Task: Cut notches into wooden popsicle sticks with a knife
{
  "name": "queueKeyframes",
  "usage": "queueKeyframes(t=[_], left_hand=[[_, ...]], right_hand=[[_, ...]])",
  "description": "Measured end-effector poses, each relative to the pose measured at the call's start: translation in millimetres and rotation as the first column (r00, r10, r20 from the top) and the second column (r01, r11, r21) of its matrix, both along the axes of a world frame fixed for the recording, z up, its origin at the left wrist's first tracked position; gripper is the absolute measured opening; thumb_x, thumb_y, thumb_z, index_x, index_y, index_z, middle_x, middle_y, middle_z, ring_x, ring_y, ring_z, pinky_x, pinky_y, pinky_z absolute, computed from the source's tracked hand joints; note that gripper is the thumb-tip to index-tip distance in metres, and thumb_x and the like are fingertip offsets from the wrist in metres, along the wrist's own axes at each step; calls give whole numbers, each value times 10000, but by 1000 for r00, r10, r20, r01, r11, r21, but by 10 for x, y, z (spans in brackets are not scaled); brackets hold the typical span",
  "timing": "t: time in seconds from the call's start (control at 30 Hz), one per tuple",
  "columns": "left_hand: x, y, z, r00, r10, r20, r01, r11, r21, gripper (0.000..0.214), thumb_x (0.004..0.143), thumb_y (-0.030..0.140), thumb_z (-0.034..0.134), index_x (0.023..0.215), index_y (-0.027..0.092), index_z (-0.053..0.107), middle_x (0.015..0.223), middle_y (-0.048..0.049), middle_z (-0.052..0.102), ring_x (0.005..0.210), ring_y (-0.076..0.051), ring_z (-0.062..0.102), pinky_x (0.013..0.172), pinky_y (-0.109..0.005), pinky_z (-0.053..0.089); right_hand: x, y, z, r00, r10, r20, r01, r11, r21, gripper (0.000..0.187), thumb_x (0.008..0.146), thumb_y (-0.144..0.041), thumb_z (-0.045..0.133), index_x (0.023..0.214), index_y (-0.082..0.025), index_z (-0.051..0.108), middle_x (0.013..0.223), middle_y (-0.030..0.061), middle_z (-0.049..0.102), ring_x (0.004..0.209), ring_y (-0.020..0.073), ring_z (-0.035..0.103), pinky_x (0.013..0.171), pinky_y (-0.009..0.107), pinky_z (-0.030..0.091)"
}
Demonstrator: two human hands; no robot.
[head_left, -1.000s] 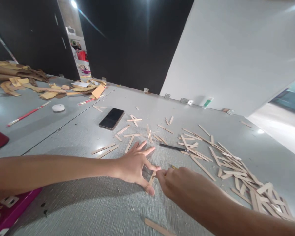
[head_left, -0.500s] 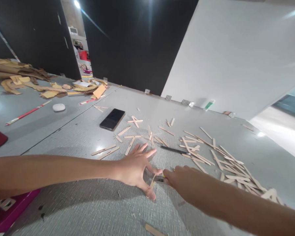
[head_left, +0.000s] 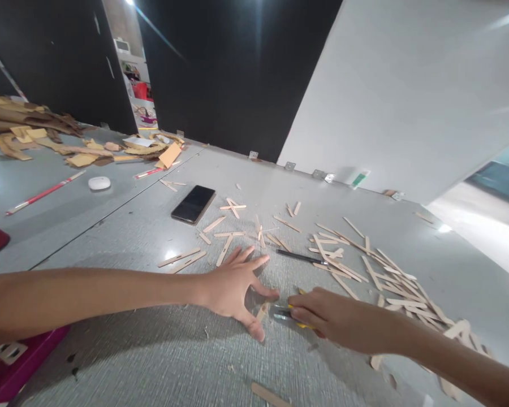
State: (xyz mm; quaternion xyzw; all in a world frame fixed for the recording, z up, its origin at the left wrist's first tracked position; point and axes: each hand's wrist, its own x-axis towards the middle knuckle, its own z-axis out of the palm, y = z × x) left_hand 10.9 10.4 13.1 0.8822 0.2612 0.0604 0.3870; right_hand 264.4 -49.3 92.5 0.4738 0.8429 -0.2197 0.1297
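My left hand (head_left: 237, 288) lies on the grey table with its fingers spread. Its thumb and index finger span a short wooden craft stick (head_left: 262, 312), pinning it to the surface; the thumb hides its lower end. My right hand (head_left: 322, 311) is closed around a yellow utility knife (head_left: 302, 324). The knife's metal blade end (head_left: 281, 312) points left, just right of the stick and apart from it. Another craft stick (head_left: 270, 394) lies at the near edge of view.
A heap of craft sticks (head_left: 407, 299) spreads on the right. Beyond my hands lie a black pen-like tool (head_left: 301, 257), a phone (head_left: 194, 204) and several loose sticks. Cardboard scraps (head_left: 85, 150) and a white case (head_left: 99, 183) are at left; a purple box (head_left: 34, 362) is near my left arm.
My right hand has drawn back a little to the right with the utility knife, baring more of its yellow handle. My left hand stays nearly in place.
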Motion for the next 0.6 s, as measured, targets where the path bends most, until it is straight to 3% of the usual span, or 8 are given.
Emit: queueKeyframes(t=[0.07,0.17,0.27,0.37,0.4,0.47,0.53,0.6], left_hand=[[-31,24,39,1000,-1,7,1,1000,13,1000,564,754,900,1450,380,628,1767,-78,119,1592,-502,-69,1230,-738,11],[-91,29,107,992,96,76,-99,995,28,964,563,618,968,1401,249,668,1589,-158,457,1509,-451,325,1211,-588,310],[-148,-26,170,970,227,88,-229,973,6,431,696,412,943,1028,192,778,1242,-106,628,1186,-332,583,987,-437,488],[-172,-117,218,966,249,65,-249,968,2,104,838,190,783,784,177,695,985,-57,631,986,-254,598,842,-366,474],[-172,-149,234,967,245,69,-246,969,4,100,858,139,727,788,178,668,945,-48,626,972,-242,587,831,-353,462],[-158,-214,271,966,243,86,-244,970,5,107,891,104,638,822,184,625,913,-37,623,952,-224,571,811,-335,443],[-132,-281,327,961,256,106,-256,967,-6,102,943,138,572,861,192,600,864,-21,618,856,-194,563,741,-311,426],[-105,-351,409,947,292,133,-290,957,-30,115,1003,212,517,904,203,575,783,10,591,718,-157,530,648,-283,395]], right_hand=[[86,-131,-105,997,-76,-25,78,995,59,424,1131,-414,325,929,-242,655,808,28,708,767,211,709,687,323,533],[187,-347,-339,978,-206,-40,210,945,252,338,1119,-306,300,1091,-208,622,953,103,716,812,270,721,701,404,538],[209,-475,-526,965,-257,-49,252,861,443,273,1076,-264,361,1048,-195,623,1082,192,698,955,381,716,780,536,546],[93,-495,-535,968,-194,-157,249,760,600,289,1068,-277,374,1067,-185,648,1119,221,703,1008,401,710,831,568,549],[21,-484,-500,957,-182,-224,283,751,596,291,1074,-288,379,1104,-186,649,1135,212,709,986,370,722,818,526,562],[-152,-443,-399,904,-222,-364,386,791,475,270,1078,-335,429,1189,-200,636,1080,158,734,902,293,738,758,422,572],[-330,-384,-290,837,-308,-452,460,844,275,258,1062,-382,495,1204,-219,636,898,75,739,801,241,723,718,364,554],[-469,-318,-199,733,-411,-542,492,871,5,224,1046,-406,525,1018,-224,652,708,-8,661,604,167,643,583,285,497]])
